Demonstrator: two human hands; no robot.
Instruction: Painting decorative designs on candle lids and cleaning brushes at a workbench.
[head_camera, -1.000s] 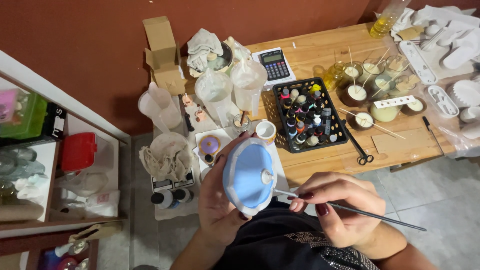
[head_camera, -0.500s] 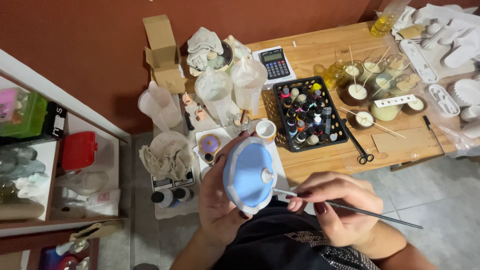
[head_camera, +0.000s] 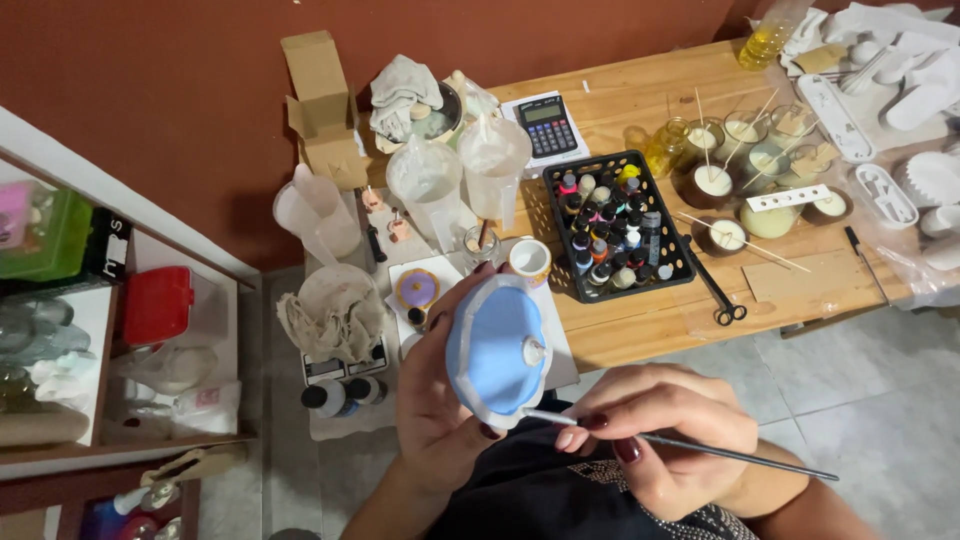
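Note:
My left hand (head_camera: 435, 400) grips a round piece painted light blue with a white rim (head_camera: 495, 350), holding it tilted up over my lap. My right hand (head_camera: 665, 435) pinches a thin dark-handled paintbrush (head_camera: 700, 450), its tip touching the lower edge of the blue piece. Just beyond the piece, on the wooden table (head_camera: 640, 320), lie a small round purple-and-yellow dish (head_camera: 416, 290) and a roll of tape (head_camera: 529, 259).
A black crate of small paint bottles (head_camera: 615, 225), a calculator (head_camera: 551, 125), scissors (head_camera: 715, 290), candle cups with sticks (head_camera: 735, 170), plastic measuring cups (head_camera: 430, 185), a cloth-covered bowl (head_camera: 335, 310) and a cardboard box (head_camera: 325, 105) crowd the table. Shelves with a red box (head_camera: 158, 303) stand left.
The blue piece and both hands have barely shifted; the brush tip stays at the piece's lower edge.

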